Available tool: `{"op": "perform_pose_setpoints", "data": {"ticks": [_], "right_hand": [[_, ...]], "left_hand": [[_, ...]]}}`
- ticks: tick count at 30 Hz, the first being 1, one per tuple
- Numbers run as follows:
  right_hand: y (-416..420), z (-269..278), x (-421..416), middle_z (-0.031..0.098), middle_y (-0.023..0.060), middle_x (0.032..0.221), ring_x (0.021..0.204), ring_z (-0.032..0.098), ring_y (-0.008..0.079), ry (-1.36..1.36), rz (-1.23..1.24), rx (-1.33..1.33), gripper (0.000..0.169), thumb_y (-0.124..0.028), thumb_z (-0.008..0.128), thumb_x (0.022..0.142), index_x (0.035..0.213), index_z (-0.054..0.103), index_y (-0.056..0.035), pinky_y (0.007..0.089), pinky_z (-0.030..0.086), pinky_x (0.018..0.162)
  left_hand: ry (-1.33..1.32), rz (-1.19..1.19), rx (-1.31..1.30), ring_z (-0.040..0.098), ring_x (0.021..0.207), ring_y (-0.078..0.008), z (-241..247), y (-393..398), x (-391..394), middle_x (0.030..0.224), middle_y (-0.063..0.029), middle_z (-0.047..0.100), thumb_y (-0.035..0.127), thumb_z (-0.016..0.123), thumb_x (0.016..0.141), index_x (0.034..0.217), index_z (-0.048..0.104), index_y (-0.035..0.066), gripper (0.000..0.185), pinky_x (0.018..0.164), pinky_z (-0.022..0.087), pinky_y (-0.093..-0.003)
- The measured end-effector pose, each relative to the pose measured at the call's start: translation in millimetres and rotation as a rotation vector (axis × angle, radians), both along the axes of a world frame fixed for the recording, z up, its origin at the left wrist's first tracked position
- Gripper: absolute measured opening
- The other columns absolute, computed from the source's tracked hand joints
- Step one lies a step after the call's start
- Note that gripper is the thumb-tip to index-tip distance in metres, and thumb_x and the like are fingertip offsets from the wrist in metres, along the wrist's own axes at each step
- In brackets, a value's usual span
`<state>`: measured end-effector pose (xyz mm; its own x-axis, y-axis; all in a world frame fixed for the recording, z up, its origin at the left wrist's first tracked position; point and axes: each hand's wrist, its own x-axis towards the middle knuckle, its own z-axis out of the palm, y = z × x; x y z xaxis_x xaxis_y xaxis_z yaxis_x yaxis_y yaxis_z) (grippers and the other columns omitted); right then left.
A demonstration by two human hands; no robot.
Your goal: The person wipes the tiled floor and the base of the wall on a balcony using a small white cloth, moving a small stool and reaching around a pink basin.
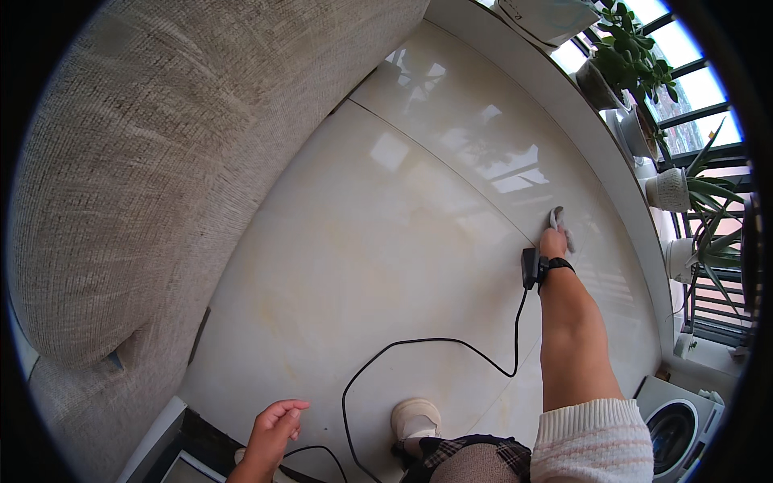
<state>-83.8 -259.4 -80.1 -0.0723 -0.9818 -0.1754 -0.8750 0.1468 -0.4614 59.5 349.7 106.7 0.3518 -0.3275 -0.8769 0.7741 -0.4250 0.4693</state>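
My right hand reaches far forward and grips a greyish cloth, which sticks out past the fingers on both sides. The cloth is low over the glossy cream tile floor, seemingly touching it. A small black device is strapped at my right wrist, and a black cable runs from it in a loop back toward me. My left hand hovers at the lower left with loosely curled fingers and nothing seen in it.
A beige fabric sofa fills the left side. Potted plants, including a leafy succulent and an aloe-like plant, line the window ledge. A front-loading washing machine stands at lower right. My shoe is near the cable.
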Motion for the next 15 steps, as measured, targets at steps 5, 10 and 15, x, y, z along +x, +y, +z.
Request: {"op": "perform_pose_setpoints", "data": {"ticks": [5,10,15], "right_hand": [[-33,-5,124,0.03,0.0113,0.147,0.133,0.025,0.0395,0.077,0.392,-0.055,0.06,-0.03,0.04,0.081,0.139,0.038,-0.0175,0.0427,0.014,0.112],[54,7,269,0.04,0.0111,0.141,0.129,0.032,0.035,-0.132,0.871,-0.058,0.051,-0.022,0.045,0.08,0.13,0.05,-0.0197,0.0409,0.023,0.11],[246,31,220,0.045,0.008,0.136,0.119,0.042,0.0312,-0.289,1.539,-0.165,0.051,-0.009,0.05,0.075,0.126,0.053,-0.0151,0.042,0.036,0.1]], "left_hand": [[0.009,0.14,0.026,0.04,0.057,-0.0089,15,5,-8,0.062,0.0003,0.045,0.011,0.051,0.091,0.103,0.057,-0.003,0.019,0.054,0.035,-0.0226],[0.013,0.18,-0.043,0.041,0.057,-0.0089,28,-17,-10,0.062,0.0002,0.045,0.009,0.051,0.09,0.103,0.057,-0.003,0.019,0.055,0.036,-0.0229],[-0.034,0.139,-0.084,0.041,0.058,-0.0086,30,-17,-7,0.063,0.0004,0.046,0.008,0.05,0.09,0.104,0.057,-0.003,0.019,0.056,0.037,-0.0229]]}}
